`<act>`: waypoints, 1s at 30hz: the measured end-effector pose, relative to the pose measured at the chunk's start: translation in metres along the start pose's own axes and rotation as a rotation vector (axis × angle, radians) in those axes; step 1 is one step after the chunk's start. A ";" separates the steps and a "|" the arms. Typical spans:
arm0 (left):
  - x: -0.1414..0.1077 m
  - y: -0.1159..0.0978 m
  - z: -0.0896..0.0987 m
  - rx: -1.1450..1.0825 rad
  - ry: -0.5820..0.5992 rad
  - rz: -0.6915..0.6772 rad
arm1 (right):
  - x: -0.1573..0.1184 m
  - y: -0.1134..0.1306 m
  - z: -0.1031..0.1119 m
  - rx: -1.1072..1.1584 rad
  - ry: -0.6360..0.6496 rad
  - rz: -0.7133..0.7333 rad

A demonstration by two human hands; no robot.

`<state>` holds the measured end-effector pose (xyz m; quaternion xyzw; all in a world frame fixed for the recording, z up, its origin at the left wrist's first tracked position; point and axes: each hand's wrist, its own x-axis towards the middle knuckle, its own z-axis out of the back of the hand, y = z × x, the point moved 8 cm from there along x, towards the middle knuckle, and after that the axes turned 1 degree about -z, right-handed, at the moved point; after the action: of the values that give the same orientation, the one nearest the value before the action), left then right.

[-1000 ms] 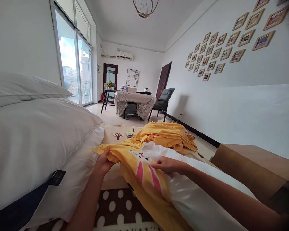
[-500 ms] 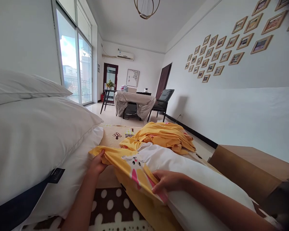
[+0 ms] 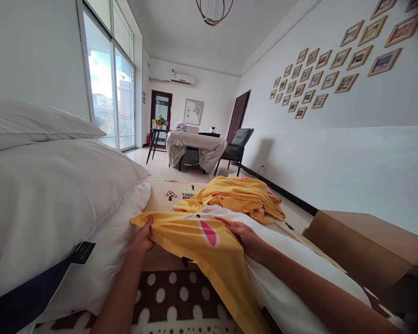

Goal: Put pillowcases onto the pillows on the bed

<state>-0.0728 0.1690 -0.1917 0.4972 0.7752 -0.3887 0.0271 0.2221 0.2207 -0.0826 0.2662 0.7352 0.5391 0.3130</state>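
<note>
A yellow rabbit-print fabric cover (image 3: 205, 246) stretches between my two hands, its loose part hanging down toward me. My left hand (image 3: 144, 237) pinches it near its left corner. My right hand (image 3: 244, 236) grips it by the edge, beside a pink rabbit ear. Under and to the right of the cover lies a plump white pillow or quilt (image 3: 299, 260), partly hidden by my right forearm. Behind it a crumpled heap of the same yellow fabric (image 3: 240, 192) rests on the bed. Whether heap and cover are one piece I cannot tell.
White pillows (image 3: 66, 181) are stacked at the left, close to my left arm. A dark brown blanket with white dots (image 3: 174, 292) covers the near bed. Right of the bed stands a cardboard box (image 3: 362, 246). Farther off are a covered table (image 3: 198, 141) and a black chair (image 3: 238, 146).
My right hand has moved up and slightly away with the cover's edge. The cover is pulled flatter, and the rabbit's face has folded mostly out of sight. My left hand keeps its hold.
</note>
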 end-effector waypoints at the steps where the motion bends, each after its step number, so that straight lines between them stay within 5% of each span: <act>1: 0.001 0.000 0.001 0.001 -0.026 -0.024 | 0.001 -0.001 -0.002 -0.016 -0.007 -0.022; 7: -0.002 -0.004 0.003 0.032 -0.080 -0.094 | 0.018 -0.003 -0.023 -0.251 0.150 -0.144; 12: -0.007 -0.012 -0.004 0.045 -0.014 -0.104 | 0.042 0.009 0.006 -0.259 -0.042 -0.068; 18: -0.008 -0.010 -0.012 0.137 0.065 -0.111 | 0.045 -0.002 0.038 -0.226 -0.090 -0.086; 25: -0.045 -0.021 -0.020 0.588 0.454 0.049 | 0.048 0.000 0.051 -0.144 -0.135 -0.039; 30: -0.084 0.036 -0.033 1.020 0.802 0.310 | 0.049 0.000 0.056 -0.139 -0.170 -0.027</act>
<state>0.0090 0.1341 -0.1535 0.6595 0.3637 -0.4833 -0.4462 0.2309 0.2915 -0.1040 0.2786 0.6703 0.5601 0.3992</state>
